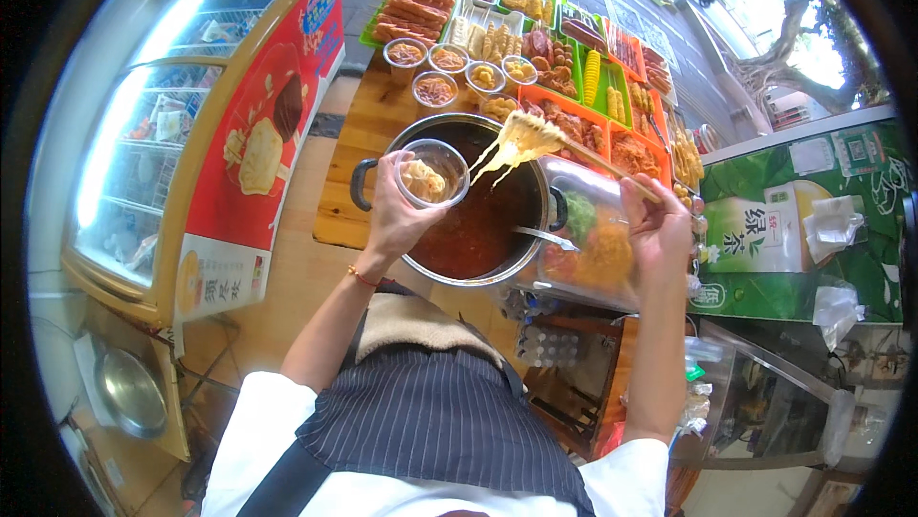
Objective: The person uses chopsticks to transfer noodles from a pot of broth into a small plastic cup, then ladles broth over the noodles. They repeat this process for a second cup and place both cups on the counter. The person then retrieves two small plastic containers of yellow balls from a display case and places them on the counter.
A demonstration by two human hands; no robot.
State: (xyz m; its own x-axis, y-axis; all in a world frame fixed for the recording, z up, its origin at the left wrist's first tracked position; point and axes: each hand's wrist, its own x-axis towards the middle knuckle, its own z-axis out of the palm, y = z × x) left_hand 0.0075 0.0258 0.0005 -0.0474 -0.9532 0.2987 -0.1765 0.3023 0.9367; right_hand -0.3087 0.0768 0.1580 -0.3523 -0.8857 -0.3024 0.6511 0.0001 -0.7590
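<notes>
My left hand [394,216] is closed around a clear plastic cup [454,155], tilted above a large pot [459,280] of reddish-brown soup. Pale, folded food sits inside the cup. My right hand [658,222] grips the end of a thin wooden skewer [612,169]. On the skewer's far end is a spread of pale yellow, stringy food [528,139], which may be enoki mushrooms. It hangs over the pot just right of the cup, loose strands drooping from it. A metal utensil handle [547,238] rests against the pot's right rim.
Filled plastic cups [435,88] stand on the wooden table [349,139] behind the pot. Beyond lie colored trays of sausages [416,12], corn [592,72] and skewers. A transparent-lidded container [598,244] adjoins the pot. Left stands a display freezer [206,134]; right, a green counter panel [813,220].
</notes>
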